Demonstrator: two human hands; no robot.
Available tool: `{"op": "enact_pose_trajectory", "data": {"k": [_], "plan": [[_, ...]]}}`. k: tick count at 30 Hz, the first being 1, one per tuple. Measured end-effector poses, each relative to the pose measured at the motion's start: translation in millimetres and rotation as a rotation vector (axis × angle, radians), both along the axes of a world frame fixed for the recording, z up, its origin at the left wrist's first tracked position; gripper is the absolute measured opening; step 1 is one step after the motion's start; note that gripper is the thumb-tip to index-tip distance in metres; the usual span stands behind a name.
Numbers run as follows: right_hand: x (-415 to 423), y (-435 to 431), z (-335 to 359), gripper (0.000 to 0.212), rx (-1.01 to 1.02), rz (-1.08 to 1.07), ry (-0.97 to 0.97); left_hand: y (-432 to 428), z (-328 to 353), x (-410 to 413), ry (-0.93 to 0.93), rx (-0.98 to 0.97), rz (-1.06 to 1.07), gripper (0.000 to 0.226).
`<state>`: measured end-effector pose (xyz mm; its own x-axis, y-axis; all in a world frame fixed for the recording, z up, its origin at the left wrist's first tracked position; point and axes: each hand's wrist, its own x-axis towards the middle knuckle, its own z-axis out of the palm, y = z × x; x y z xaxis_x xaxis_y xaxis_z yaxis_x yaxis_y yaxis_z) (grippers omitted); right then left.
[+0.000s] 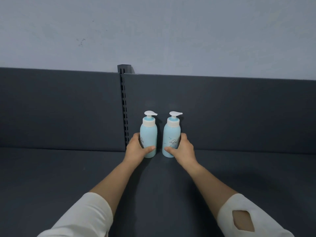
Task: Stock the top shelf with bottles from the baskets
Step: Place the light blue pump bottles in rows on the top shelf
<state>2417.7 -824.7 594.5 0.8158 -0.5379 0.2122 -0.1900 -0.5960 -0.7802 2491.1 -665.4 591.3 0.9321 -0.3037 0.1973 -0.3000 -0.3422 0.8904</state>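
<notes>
At the back of the dark grey shelf (68,177), two pale blue pump bottles with white collars and white pump heads stand upright side by side, a narrow gap between them, spouts pointing right. The left hand (137,148) curls round the lower half of the left bottle (149,134), thumb across its front. The right hand (184,148) grips the right bottle (171,134) likewise. Just behind are the back panel (222,113) and a slotted upright (124,103).
</notes>
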Motion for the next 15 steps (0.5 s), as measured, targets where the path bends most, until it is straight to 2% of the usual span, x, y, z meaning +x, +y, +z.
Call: {"op": "enact_pose_trajectory", "data": {"k": [5, 9, 11, 15], "plan": [[0, -4, 2, 0.061, 0.019, 0.048, 0.008, 11, -3, 7, 0.053, -0.055, -0.093, 0.069], [1, -4, 2, 0.062, 0.008, 0.059, 0.021, 8, -2, 8, 0.069, -0.019, -0.133, 0.063], [2, -2, 1, 0.062, -0.013, 0.038, 0.025, 2, -2, 7, 0.047, 0.045, -0.051, 0.062], [2, 2, 1, 0.061, -0.038, 0.009, 0.037, -12, -2, -7, -0.08, 0.245, 0.299, 0.061]]}}
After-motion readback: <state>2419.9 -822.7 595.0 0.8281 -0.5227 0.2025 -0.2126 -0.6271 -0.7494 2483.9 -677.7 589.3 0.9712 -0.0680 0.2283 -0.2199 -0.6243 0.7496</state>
